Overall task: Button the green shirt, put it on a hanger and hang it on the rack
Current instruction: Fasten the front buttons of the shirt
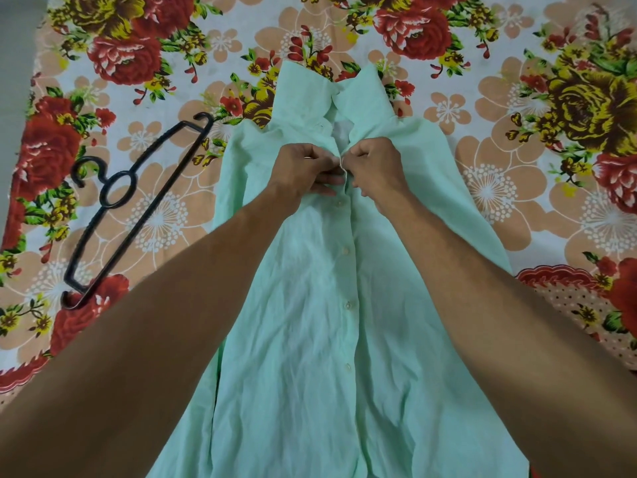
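Note:
A pale green shirt (310, 339) lies flat on the flowered bedsheet (482, 115), collar pointing away from me. Several white buttons run down its front placket below my hands. My left hand (303, 170) pinches the left edge of the placket near the chest. My right hand (375, 170) pinches the right edge at the same spot, fingertips meeting over a button. Above my hands the collar lies open. A black plastic hanger (138, 205) rests on the sheet left of the shirt, its hook towards the left.
The flowered sheet covers the whole bed around the shirt. A grey strip of floor or wall (13, 63) shows at the far left edge. No rack is in view.

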